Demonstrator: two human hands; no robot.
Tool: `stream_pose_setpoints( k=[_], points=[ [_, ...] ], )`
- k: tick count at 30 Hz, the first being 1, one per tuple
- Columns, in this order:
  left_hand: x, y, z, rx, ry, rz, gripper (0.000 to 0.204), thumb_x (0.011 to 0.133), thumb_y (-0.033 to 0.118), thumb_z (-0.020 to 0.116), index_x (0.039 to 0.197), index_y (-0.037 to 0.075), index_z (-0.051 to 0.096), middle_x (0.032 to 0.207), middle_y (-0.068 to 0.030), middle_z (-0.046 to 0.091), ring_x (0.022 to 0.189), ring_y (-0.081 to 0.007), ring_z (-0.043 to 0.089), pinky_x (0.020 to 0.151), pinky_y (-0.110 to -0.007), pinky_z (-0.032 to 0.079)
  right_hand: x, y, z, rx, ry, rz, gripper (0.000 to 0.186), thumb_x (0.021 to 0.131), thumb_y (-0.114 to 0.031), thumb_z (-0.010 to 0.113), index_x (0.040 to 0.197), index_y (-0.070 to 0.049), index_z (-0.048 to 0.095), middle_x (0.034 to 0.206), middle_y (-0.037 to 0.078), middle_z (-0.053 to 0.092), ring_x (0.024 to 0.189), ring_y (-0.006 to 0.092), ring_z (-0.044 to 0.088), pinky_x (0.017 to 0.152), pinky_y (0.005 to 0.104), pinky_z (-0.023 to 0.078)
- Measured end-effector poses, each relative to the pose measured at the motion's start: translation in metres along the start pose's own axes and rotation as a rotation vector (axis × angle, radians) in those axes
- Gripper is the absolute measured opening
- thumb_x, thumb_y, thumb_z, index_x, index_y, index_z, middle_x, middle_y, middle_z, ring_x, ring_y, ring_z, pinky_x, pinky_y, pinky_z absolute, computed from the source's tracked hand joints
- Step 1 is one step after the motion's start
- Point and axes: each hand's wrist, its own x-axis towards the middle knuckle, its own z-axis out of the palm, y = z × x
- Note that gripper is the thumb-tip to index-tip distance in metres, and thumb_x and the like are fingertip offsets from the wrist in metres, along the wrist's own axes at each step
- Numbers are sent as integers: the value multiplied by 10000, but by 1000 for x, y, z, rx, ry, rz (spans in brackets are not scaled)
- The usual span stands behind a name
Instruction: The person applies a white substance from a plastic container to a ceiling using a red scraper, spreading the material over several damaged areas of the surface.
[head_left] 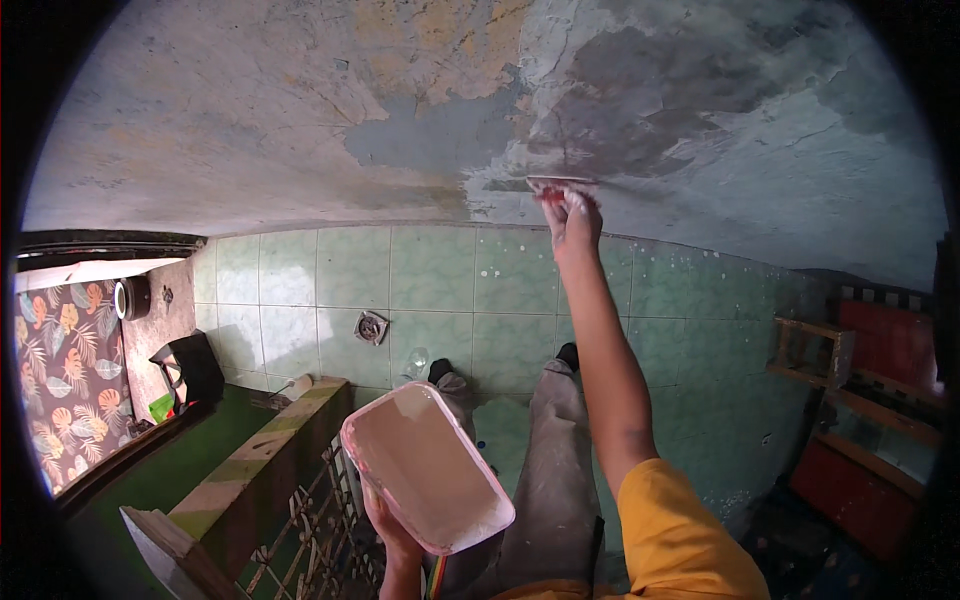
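Note:
My right hand [577, 222] reaches far forward, closed around a putty knife [562, 187] with a reddish grip. Its wide, thin blade lies against the wall [250, 130], at the lower edge of a patch of wet-looking grey filler [640, 95]. Down near my legs, my left hand [393, 530] grips a pinkish-white rectangular tub [478, 537] from below and the side; some of its fingers are hidden under it. Smooth grey-beige paste [425, 465] covers the inside of the tub, which is tilted toward me.
Green floor tiles [430, 265] with white spatters run along the wall's foot. A drain grate [371, 327] and a clear plastic bottle [416, 362] are near my feet. Left are a metal railing [300, 525], a black bag [190, 375] and a leaf-patterned curtain [70, 370]; right, wooden furniture [870, 420].

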Motion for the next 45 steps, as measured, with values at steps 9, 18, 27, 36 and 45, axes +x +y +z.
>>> stream_pose_setpoints(
  k=[9, 18, 27, 36, 45],
  points=[
    [-5, 6, -12, 176, 10, 48, 416, 1060, 312, 404, 1378, 51, 465, 1203, -68, 579, 1055, -187, 587, 909, -348, 496, -117, -59, 55, -37, -107, -84, 234, 925, -23, 554, 1159, -11, 562, 1118, 91, 618, 1005, 201, 655, 934, 417, 574],
    [-2, 1, -8, 143, -48, 74, 484, 1046, 372, 428, 1407, 50, 447, 1256, -69, 567, 1102, -196, 579, 941, -352, 484, -51, -39, 68, -44, -15, 1, 190, 928, 7, 517, 1110, 59, 522, 1093, 135, 588, 1013, 245, 645, 972, 433, 578],
    [-5, 17, 4, 239, -90, 99, 534, 1067, 394, 351, 1403, -9, 449, 1311, -101, 524, 1200, -204, 512, 1038, -341, 389, -112, -52, 58, -47, -119, -1, 195, 919, 5, 536, 1112, -5, 557, 1023, 82, 592, 953, 216, 639, 990, 461, 557],
    [-4, 12, 2, 196, -45, 96, 442, 1057, 333, 411, 1399, 56, 450, 1239, -70, 574, 1086, -182, 582, 933, -345, 487, -82, -58, 86, -34, -164, -75, 76, 933, -8, 536, 998, 21, 563, 984, 98, 636, 907, 219, 662, 938, 405, 578],
    [-5, 14, 3, 256, -125, 72, 597, 1052, 438, 374, 1463, 6, 387, 1385, -97, 491, 1252, -209, 485, 1071, -354, 368, -74, -17, 15, -37, -41, 44, 295, 937, -1, 546, 1227, -49, 520, 1183, 100, 597, 1068, 242, 640, 1005, 462, 551]
  ],
)
